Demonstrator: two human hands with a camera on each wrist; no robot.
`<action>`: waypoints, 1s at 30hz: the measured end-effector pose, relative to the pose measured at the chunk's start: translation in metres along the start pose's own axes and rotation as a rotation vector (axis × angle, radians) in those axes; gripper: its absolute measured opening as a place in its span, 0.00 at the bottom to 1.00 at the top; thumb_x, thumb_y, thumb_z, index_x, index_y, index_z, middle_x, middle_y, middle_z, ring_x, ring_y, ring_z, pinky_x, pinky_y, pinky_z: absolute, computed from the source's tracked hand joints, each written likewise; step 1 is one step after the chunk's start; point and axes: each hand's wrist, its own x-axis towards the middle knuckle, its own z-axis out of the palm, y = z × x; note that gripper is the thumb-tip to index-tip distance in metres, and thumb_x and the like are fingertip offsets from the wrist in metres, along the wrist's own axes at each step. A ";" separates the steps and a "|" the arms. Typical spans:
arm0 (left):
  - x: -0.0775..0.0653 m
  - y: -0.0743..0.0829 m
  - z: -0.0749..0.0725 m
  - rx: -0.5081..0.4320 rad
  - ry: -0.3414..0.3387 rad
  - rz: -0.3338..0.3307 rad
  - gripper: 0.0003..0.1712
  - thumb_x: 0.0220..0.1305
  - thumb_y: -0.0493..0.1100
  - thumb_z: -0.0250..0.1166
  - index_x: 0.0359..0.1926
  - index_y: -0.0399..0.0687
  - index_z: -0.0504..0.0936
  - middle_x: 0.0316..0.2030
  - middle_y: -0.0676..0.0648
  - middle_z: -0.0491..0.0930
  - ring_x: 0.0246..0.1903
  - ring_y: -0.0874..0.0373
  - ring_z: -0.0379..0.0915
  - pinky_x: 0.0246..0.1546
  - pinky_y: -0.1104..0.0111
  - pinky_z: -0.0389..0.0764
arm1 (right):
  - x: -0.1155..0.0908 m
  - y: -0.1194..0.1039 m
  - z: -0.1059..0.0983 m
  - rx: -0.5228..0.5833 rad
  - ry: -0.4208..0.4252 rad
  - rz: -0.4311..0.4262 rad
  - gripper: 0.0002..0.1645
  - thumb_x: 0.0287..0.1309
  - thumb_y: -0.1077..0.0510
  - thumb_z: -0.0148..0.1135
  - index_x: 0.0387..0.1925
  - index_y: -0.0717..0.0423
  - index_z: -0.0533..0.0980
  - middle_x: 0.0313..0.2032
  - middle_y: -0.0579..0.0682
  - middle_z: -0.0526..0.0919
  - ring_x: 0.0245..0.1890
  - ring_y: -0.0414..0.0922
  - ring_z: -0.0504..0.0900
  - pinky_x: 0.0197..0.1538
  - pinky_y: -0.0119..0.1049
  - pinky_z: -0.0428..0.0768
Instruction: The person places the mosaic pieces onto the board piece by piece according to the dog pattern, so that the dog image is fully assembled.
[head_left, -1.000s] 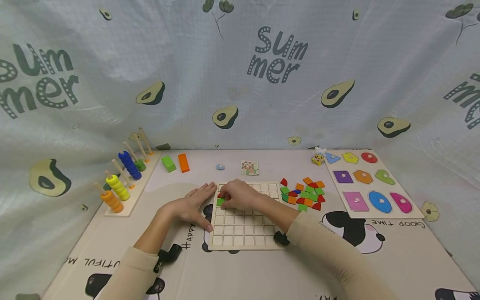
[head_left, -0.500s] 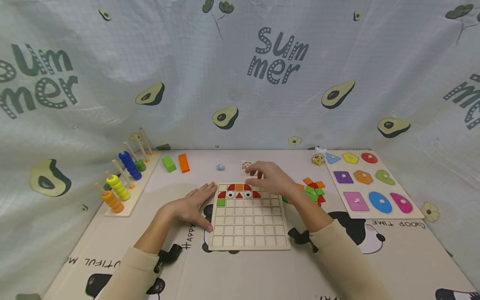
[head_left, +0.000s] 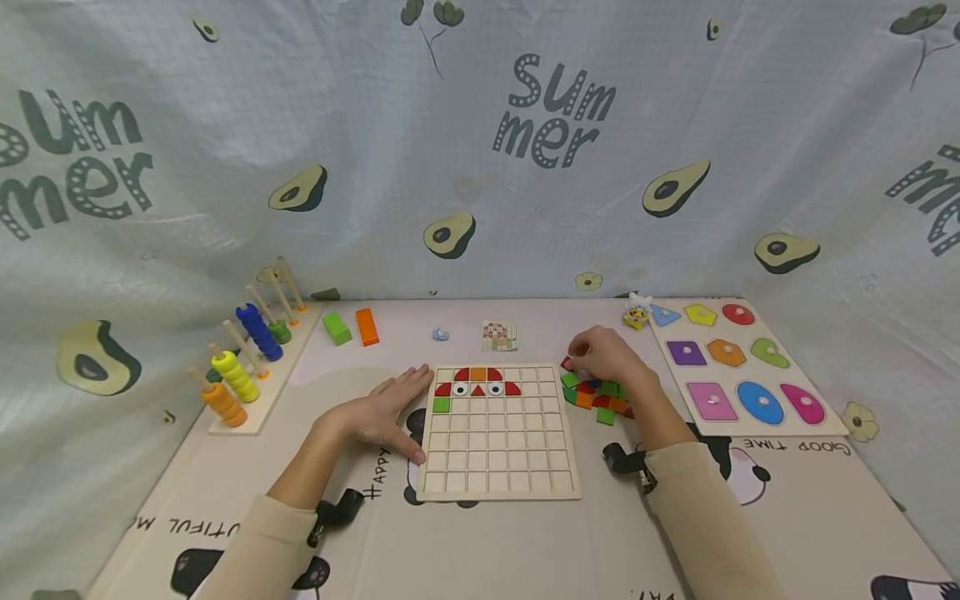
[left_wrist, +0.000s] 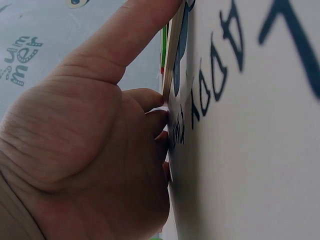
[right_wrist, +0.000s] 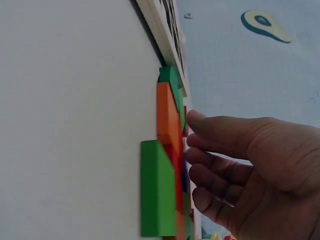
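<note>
The wooden grid board (head_left: 498, 433) lies in the middle of the table. Its upper rows hold red tiles, an orange tile, two eye tiles and a green tile (head_left: 441, 405). My left hand (head_left: 378, 417) rests flat at the board's left side, fingers spread, thumb touching the edge; in the left wrist view the left hand (left_wrist: 95, 135) shows its palm side. My right hand (head_left: 606, 357) is over the loose tile pile (head_left: 585, 400), fingertips pinching a red tile (head_left: 566, 362) at its far left end. In the right wrist view the right hand (right_wrist: 250, 160) has its thumb against that tile.
A peg stacker with coloured rings (head_left: 258, 383) stands at the left, beside a green block (head_left: 337, 328) and an orange block (head_left: 367, 326). A picture card (head_left: 499, 336) and small blue figure (head_left: 440, 335) lie behind the board. A shape puzzle (head_left: 738, 392) and small toy (head_left: 637, 312) are right.
My right hand has left the green tile in the board's third row and moved right, to the red tile at the loose pile. The left hand has stayed in place.
</note>
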 end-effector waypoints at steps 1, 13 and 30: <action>0.000 0.000 0.000 0.001 0.000 0.000 0.78 0.30 0.71 0.76 0.77 0.53 0.42 0.76 0.51 0.36 0.75 0.53 0.28 0.72 0.50 0.35 | -0.001 0.000 0.000 0.005 -0.006 0.007 0.14 0.59 0.55 0.65 0.44 0.59 0.82 0.37 0.52 0.84 0.35 0.48 0.77 0.40 0.41 0.80; 0.001 0.000 0.000 0.009 -0.004 -0.008 0.77 0.31 0.72 0.75 0.77 0.53 0.42 0.76 0.51 0.36 0.75 0.54 0.28 0.72 0.50 0.35 | 0.000 0.007 0.006 0.082 -0.029 -0.019 0.09 0.59 0.59 0.64 0.41 0.57 0.81 0.32 0.50 0.79 0.30 0.46 0.75 0.33 0.36 0.77; 0.001 0.001 -0.001 0.009 -0.007 0.006 0.77 0.31 0.72 0.75 0.76 0.51 0.42 0.76 0.49 0.37 0.75 0.52 0.28 0.72 0.50 0.35 | 0.001 0.001 0.007 0.198 0.061 -0.186 0.03 0.62 0.61 0.61 0.37 0.51 0.79 0.33 0.48 0.80 0.31 0.48 0.76 0.34 0.40 0.77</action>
